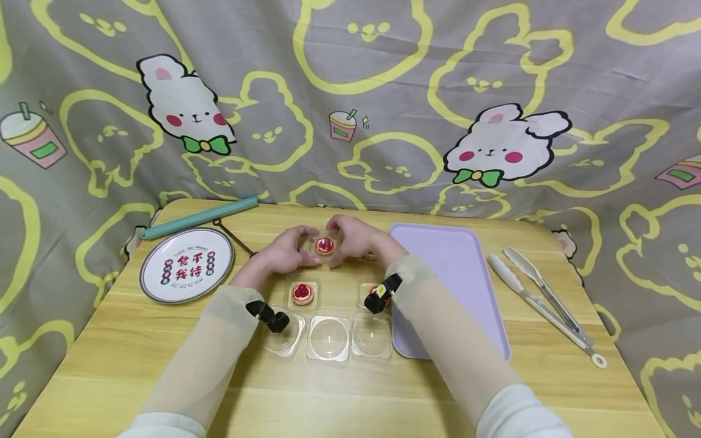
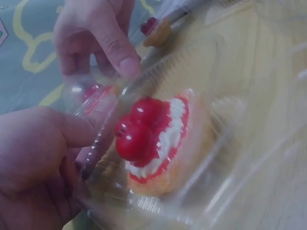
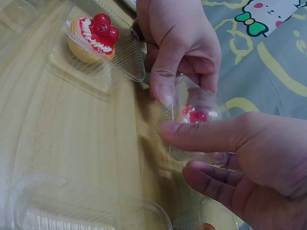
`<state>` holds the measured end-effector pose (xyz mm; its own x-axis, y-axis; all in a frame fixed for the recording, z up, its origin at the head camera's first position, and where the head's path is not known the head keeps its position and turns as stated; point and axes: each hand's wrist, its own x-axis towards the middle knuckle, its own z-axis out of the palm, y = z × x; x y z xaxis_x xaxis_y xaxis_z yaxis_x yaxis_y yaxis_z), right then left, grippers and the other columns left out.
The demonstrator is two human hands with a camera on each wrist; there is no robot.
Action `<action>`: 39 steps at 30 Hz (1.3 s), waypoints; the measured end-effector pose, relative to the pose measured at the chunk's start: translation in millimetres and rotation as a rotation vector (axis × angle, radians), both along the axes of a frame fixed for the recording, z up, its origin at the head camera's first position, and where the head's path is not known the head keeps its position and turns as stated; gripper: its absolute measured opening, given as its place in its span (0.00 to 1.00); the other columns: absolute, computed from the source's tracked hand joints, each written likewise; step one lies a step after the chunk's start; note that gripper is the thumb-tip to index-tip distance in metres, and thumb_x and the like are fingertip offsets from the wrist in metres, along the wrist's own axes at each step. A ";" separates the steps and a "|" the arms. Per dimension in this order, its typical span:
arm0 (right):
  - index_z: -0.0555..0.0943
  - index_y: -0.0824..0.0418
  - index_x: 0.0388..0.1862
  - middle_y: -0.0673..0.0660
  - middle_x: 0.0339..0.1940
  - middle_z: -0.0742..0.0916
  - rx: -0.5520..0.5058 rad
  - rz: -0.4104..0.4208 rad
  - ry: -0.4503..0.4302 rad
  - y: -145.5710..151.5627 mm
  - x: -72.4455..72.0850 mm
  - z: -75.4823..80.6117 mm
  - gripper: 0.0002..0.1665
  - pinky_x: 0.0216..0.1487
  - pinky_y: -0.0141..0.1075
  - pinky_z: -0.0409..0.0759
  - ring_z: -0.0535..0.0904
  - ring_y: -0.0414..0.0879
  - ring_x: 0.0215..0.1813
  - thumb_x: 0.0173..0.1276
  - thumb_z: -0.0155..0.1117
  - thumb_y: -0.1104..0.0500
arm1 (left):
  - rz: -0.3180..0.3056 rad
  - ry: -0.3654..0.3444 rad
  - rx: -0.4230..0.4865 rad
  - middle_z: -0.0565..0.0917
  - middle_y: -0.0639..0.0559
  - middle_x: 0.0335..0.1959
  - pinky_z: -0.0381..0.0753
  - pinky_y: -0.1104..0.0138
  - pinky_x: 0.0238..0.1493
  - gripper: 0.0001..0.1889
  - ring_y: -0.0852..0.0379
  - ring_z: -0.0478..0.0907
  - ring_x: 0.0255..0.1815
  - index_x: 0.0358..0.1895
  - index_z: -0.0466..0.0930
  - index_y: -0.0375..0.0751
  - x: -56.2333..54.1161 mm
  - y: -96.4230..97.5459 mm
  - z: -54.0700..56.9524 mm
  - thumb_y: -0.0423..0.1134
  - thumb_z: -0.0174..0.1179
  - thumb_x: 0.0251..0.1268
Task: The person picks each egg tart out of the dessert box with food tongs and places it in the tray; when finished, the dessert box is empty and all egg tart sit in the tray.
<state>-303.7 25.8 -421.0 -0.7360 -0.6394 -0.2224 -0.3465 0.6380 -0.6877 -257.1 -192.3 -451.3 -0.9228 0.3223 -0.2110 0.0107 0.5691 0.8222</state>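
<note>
Near far edge of tabletop (image 1: 328, 401): left hand (image 1: 287, 248) and right hand (image 1: 356, 236) were pinching one clear box (image 3: 199, 103) with tart (image 1: 324, 246).
Toward right edge: tongs (image 1: 539, 305) lay near purple tray (image 1: 476, 292).

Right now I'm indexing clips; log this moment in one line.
left hand: holds clear box; right hand: holds same box; red tart: inside box; tongs: on table

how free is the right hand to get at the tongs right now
Probably not yet: the right hand and left hand both hold the boxed tart. Once free, likely yes; the tongs lie uncovered past the tray.
</note>
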 end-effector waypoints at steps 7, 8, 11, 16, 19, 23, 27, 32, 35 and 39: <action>0.74 0.69 0.68 0.61 0.61 0.81 -0.002 0.008 0.028 -3.6 1.9 0.7 0.51 0.72 0.43 0.71 0.76 0.53 0.63 0.46 0.92 0.63 | 0.008 0.034 -0.053 0.76 0.35 0.69 0.62 0.48 0.78 0.35 0.39 0.70 0.72 0.71 0.75 0.34 1.3 0.2 3.0 0.36 0.79 0.61; 0.74 0.68 0.68 0.61 0.61 0.81 0.001 0.002 0.033 -4.3 2.1 0.7 0.52 0.71 0.43 0.71 0.76 0.53 0.63 0.46 0.92 0.63 | 0.009 0.042 -0.063 0.76 0.35 0.68 0.64 0.48 0.77 0.35 0.39 0.71 0.71 0.70 0.75 0.34 1.5 0.5 3.2 0.36 0.79 0.61; 0.74 0.69 0.67 0.62 0.60 0.82 0.010 -0.010 0.053 -6.4 2.8 0.4 0.52 0.70 0.43 0.72 0.77 0.53 0.62 0.45 0.92 0.62 | 0.015 0.062 -0.096 0.76 0.34 0.63 0.70 0.50 0.71 0.32 0.40 0.73 0.64 0.67 0.79 0.34 1.7 0.8 2.8 0.35 0.80 0.60; 0.75 0.69 0.66 0.62 0.59 0.83 0.020 -0.006 0.095 -9.5 3.8 -1.7 0.52 0.70 0.43 0.73 0.78 0.54 0.61 0.43 0.94 0.61 | 0.027 0.074 -0.127 0.77 0.36 0.58 0.74 0.54 0.62 0.30 0.43 0.74 0.54 0.64 0.82 0.34 1.7 0.7 0.0 0.34 0.80 0.58; 0.75 0.69 0.65 0.62 0.59 0.83 0.026 -0.006 0.119 -10.3 5.5 -2.3 0.53 0.71 0.42 0.72 0.78 0.54 0.62 0.42 0.94 0.59 | 0.035 0.080 -0.117 0.81 0.37 0.58 0.74 0.54 0.64 0.30 0.44 0.76 0.55 0.63 0.83 0.35 1.9 1.3 -1.7 0.34 0.81 0.57; 0.75 0.69 0.66 0.62 0.61 0.83 0.033 -0.023 0.140 -9.2 8.4 -2.2 0.54 0.72 0.43 0.72 0.77 0.54 0.64 0.42 0.95 0.58 | 0.054 0.067 -0.086 0.83 0.38 0.60 0.73 0.52 0.69 0.30 0.44 0.76 0.59 0.63 0.84 0.36 2.2 3.4 -4.0 0.34 0.82 0.55; 0.74 0.69 0.66 0.63 0.62 0.82 0.026 -0.032 0.151 -7.7 10.0 -2.7 0.54 0.72 0.43 0.72 0.77 0.55 0.65 0.43 0.95 0.58 | 0.072 0.041 -0.070 0.82 0.39 0.64 0.71 0.51 0.72 0.32 0.43 0.75 0.64 0.65 0.83 0.38 2.2 4.2 -4.7 0.34 0.82 0.54; 0.74 0.68 0.66 0.62 0.61 0.82 0.003 -0.039 0.155 -7.5 10.8 -3.6 0.53 0.71 0.43 0.74 0.78 0.54 0.63 0.42 0.95 0.59 | 0.069 0.029 -0.069 0.81 0.39 0.66 0.70 0.52 0.72 0.32 0.43 0.74 0.65 0.66 0.83 0.37 2.3 3.6 -2.1 0.35 0.82 0.55; 0.75 0.68 0.64 0.61 0.60 0.82 -0.011 -0.044 0.154 -7.6 11.5 -3.9 0.52 0.69 0.43 0.74 0.78 0.53 0.61 0.42 0.95 0.60 | 0.066 0.032 -0.066 0.84 0.41 0.59 0.72 0.53 0.68 0.30 0.45 0.76 0.60 0.62 0.84 0.38 2.1 2.6 -1.9 0.36 0.83 0.55; 0.76 0.69 0.65 0.62 0.61 0.82 -0.016 -0.046 0.161 -7.5 13.1 -4.8 0.52 0.71 0.44 0.74 0.78 0.55 0.63 0.42 0.94 0.60 | 0.039 0.050 -0.047 0.86 0.43 0.52 0.76 0.56 0.59 0.28 0.46 0.78 0.51 0.60 0.85 0.37 1.6 0.4 -2.7 0.34 0.83 0.54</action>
<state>-290.5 18.3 -425.8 -0.7898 -0.6069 -0.0889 -0.4240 0.6449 -0.6358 -255.5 -191.9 -454.0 -0.9441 0.2770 -0.1788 0.0279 0.6075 0.7938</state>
